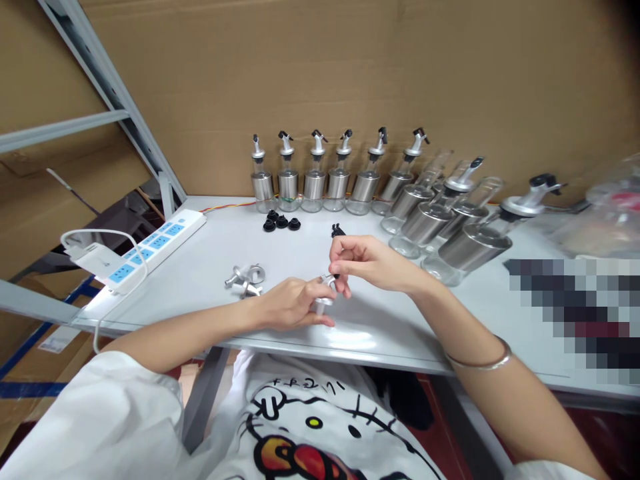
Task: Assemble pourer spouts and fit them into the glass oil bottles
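Note:
My left hand [293,303] is closed around a silver pourer spout [324,304], held just above the table near its front edge. My right hand [367,262] meets it from the right, thumb and fingers pinched on a small black piece [336,275] at the spout's top; the fingers mostly hide it. Behind the right hand lie small black parts [337,230], partly covered by it. Loose silver pourer spouts [245,279] rest on the table left of my left hand. Farther back sits a cluster of black ribbed stoppers [281,223].
Glass-and-steel bottles [315,181] with pourers line the cardboard wall [350,67]; more bottles [430,223] stand at right, some without pourers. A power strip [160,243] with a plugged-in white charger runs along the left edge. Clear plastic bags [613,207] lie far right, beside a pixelated patch.

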Action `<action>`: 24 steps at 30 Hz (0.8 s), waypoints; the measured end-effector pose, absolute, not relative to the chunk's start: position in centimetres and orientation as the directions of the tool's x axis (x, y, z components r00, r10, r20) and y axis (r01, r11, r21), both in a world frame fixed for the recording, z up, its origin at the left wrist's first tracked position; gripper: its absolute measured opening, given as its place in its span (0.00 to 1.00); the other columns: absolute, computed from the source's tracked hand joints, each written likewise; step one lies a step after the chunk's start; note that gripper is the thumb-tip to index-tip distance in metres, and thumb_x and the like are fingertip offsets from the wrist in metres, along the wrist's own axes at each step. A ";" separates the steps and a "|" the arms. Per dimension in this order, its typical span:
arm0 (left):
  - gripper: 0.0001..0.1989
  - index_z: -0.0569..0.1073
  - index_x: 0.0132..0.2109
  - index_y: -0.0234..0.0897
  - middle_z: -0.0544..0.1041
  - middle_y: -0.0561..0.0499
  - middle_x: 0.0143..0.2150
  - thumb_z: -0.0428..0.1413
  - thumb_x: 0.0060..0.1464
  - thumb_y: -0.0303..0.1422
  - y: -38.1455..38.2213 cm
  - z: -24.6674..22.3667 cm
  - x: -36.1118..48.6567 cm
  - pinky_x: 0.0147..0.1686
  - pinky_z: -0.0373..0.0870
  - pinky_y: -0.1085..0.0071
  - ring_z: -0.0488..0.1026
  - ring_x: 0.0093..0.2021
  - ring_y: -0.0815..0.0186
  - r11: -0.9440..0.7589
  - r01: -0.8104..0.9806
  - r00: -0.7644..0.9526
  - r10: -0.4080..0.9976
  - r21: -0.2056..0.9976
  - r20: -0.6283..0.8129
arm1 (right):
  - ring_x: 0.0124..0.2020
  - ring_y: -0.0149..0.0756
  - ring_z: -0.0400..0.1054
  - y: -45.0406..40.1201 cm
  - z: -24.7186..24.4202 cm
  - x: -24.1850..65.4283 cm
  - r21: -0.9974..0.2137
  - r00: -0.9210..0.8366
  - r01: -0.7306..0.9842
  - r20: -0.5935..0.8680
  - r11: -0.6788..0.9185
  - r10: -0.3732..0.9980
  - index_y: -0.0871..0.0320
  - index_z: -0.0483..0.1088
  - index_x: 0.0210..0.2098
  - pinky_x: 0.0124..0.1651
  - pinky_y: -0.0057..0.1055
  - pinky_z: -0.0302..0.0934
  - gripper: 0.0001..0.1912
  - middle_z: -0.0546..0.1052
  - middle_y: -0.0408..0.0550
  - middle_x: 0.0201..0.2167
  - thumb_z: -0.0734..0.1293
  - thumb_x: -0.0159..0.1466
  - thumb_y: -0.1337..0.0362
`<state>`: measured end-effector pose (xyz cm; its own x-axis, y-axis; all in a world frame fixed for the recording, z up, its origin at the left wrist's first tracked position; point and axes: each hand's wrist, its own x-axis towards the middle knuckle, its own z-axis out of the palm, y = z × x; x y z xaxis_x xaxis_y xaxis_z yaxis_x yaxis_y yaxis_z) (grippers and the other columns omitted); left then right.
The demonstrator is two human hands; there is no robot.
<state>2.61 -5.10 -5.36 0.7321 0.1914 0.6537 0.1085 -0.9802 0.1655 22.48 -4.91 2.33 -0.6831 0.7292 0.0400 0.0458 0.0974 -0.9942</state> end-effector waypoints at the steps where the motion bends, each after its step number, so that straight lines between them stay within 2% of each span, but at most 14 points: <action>1: 0.17 0.54 0.49 0.39 0.71 0.56 0.30 0.40 0.66 0.48 -5.1 -5.3 2.6 0.24 0.66 0.76 0.66 0.20 0.73 -0.979 0.115 0.739 0.199 0.171 0.644 | 0.18 0.26 0.69 -4.9 2.3 22.4 -0.993 -0.675 0.053 0.042 0.106 0.737 0.59 0.62 0.26 0.23 0.24 0.62 0.20 0.75 0.40 0.18 0.72 0.58 0.51; 8: 0.15 0.52 0.51 0.39 0.74 0.52 0.35 0.40 0.67 0.45 -5.1 -5.2 2.5 0.26 0.66 0.75 0.67 0.21 0.74 -0.972 0.105 0.753 0.217 0.212 0.622 | 0.18 0.24 0.61 -5.0 2.4 22.1 -0.976 -0.631 0.098 0.089 0.193 0.771 0.58 0.62 0.27 0.21 0.23 0.55 0.21 0.68 0.36 0.15 0.70 0.59 0.48; 13: 0.16 0.53 0.51 0.39 0.74 0.52 0.33 0.42 0.67 0.46 -5.0 -5.6 2.4 0.27 0.67 0.75 0.69 0.23 0.72 -0.967 0.072 0.729 0.219 0.245 0.648 | 0.18 0.23 0.58 -5.1 2.5 22.0 -0.972 -0.641 0.087 0.113 0.219 0.759 0.58 0.62 0.27 0.21 0.23 0.53 0.22 0.66 0.36 0.15 0.69 0.59 0.47; 24: 0.16 0.54 0.49 0.39 0.71 0.56 0.29 0.42 0.66 0.47 -5.2 -5.3 2.6 0.24 0.67 0.78 0.68 0.20 0.74 -0.978 0.077 0.708 0.190 0.193 0.680 | 0.18 0.24 0.63 -4.7 1.3 22.0 -0.988 -0.668 -0.005 0.120 0.157 0.735 0.58 0.60 0.24 0.22 0.23 0.56 0.22 0.71 0.38 0.16 0.73 0.57 0.51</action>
<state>2.58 -5.20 -5.28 0.7079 0.1903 0.6801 0.0772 -0.9781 0.1933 22.01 -4.69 1.28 -0.6676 0.7348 0.1200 -0.0046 0.1571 -0.9876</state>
